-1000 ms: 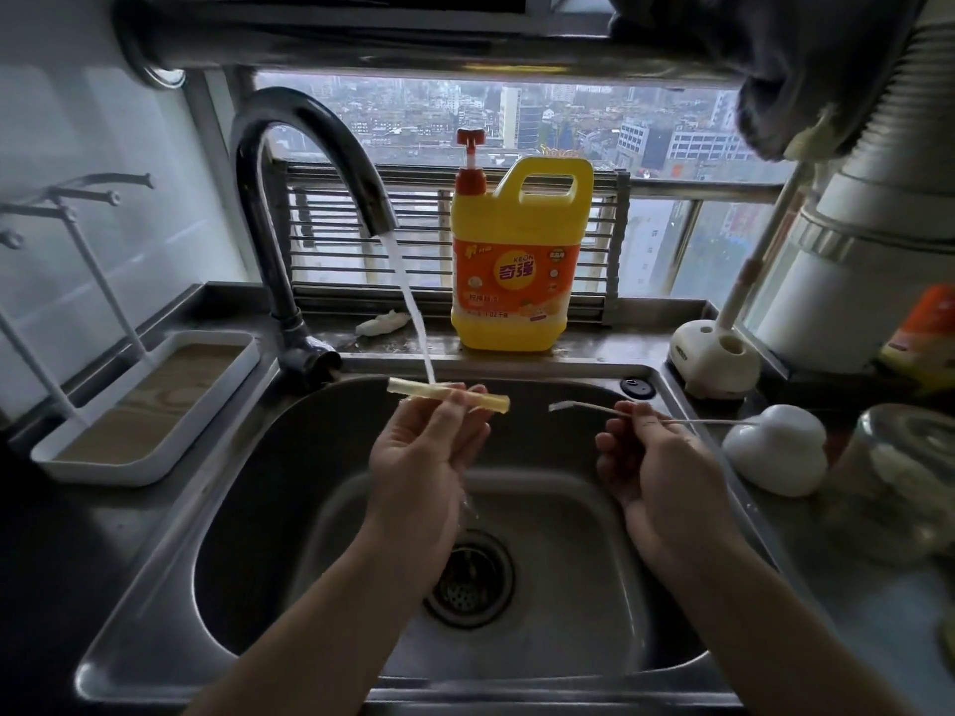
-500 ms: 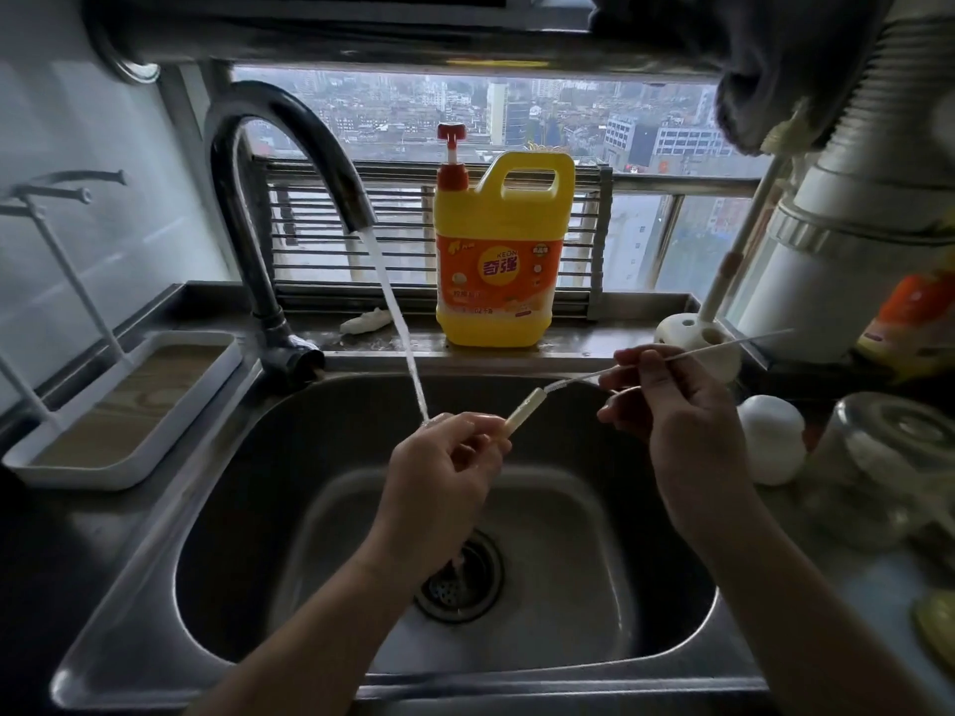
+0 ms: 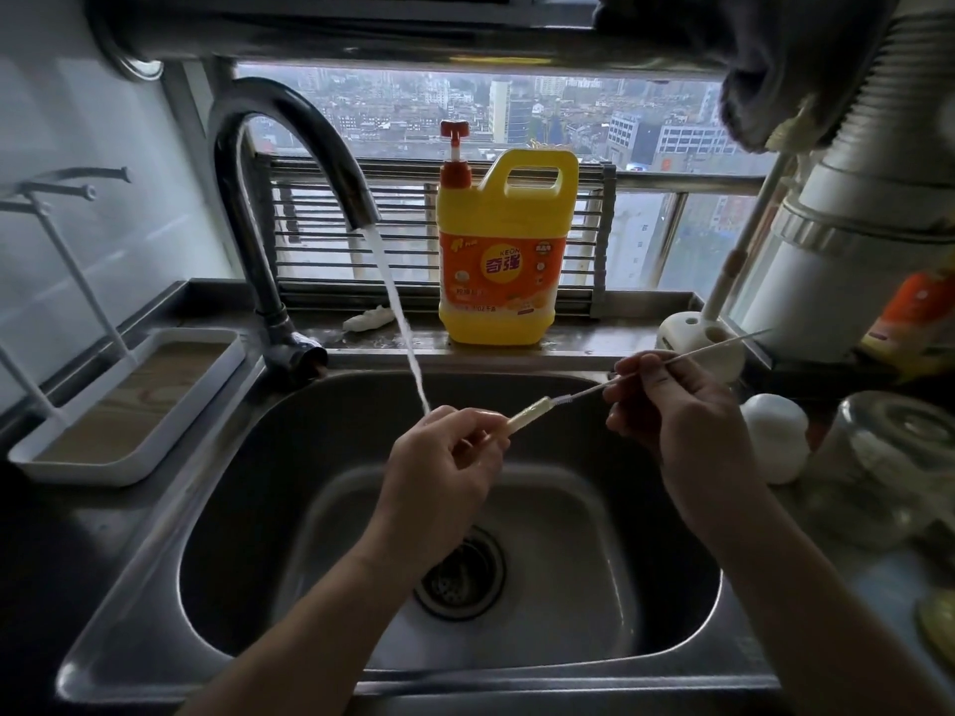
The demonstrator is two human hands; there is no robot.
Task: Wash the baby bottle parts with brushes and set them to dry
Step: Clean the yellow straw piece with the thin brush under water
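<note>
Over the steel sink, my left hand grips a short pale yellow straw tube; one end pokes out toward the right and the rest is hidden in my fist. My right hand pinches a thin wire straw brush. Its bristled tip meets the tube's open end. Water runs from the curved faucet and lands on my left hand. A white drying rack tray with upright pegs stands at the left.
A yellow dish soap jug stands on the ledge behind the sink. At the right are a white brush holder, a white rounded piece and an upturned clear glass bottle. The drain sits in the basin's middle.
The tube has turned from lying crosswise under the stream to pointing right. My right hand rose and brought the brush tip to the tube's end.
</note>
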